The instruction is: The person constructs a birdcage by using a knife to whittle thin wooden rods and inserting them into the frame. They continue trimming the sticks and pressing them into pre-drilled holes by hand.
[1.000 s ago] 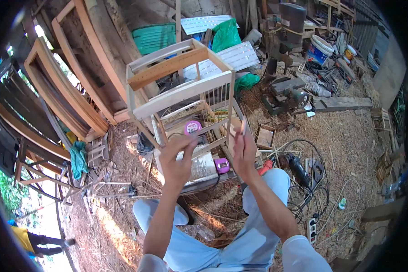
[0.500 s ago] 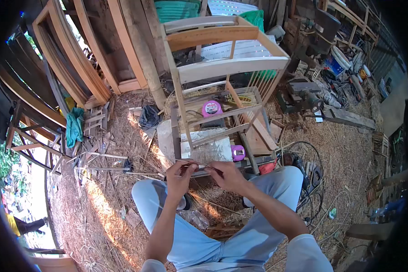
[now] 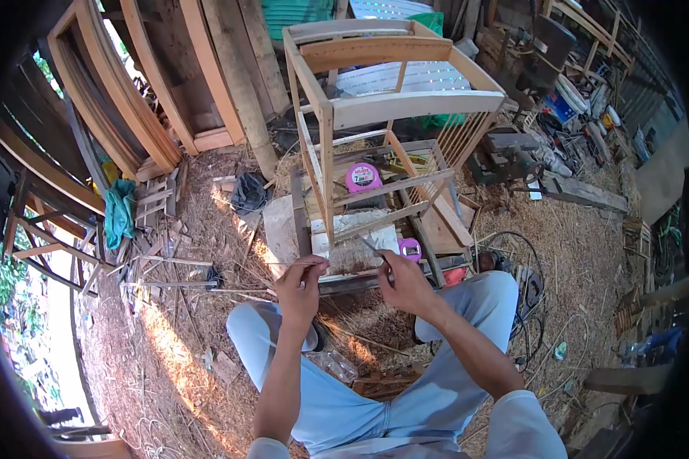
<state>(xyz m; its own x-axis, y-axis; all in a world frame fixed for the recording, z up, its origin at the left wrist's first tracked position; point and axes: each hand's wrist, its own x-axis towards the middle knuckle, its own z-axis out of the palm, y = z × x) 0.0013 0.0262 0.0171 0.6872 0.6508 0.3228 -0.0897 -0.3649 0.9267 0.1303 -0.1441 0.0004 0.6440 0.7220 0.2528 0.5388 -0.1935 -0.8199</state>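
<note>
My left hand (image 3: 299,289) is closed in a pinch on a thin wooden stick (image 3: 285,264) that points to the left. To its right, my right hand (image 3: 403,283) is closed around a small thin dark tool (image 3: 372,248), its tip pointing up and left. The two hands are apart. In front of them a wooden frame (image 3: 417,107) with thin spindles on its right side stands on a low bench (image 3: 297,200). A pink tape measure (image 3: 364,177) lies beneath the frame, and a smaller purple one (image 3: 409,249) is close to my right hand.
Tall curved wooden frames (image 3: 115,96) lean at the left. A green cloth (image 3: 119,213) hangs near them. A black bag (image 3: 249,196) lies left of the bench. A dark cable (image 3: 542,306) loops on the right over wood shavings. A metal vise (image 3: 505,168) is at the right.
My hands have moved apart, and the dark tool in my right hand now shows clearly. The wooden frame has shifted slightly right and appears turned in view.
</note>
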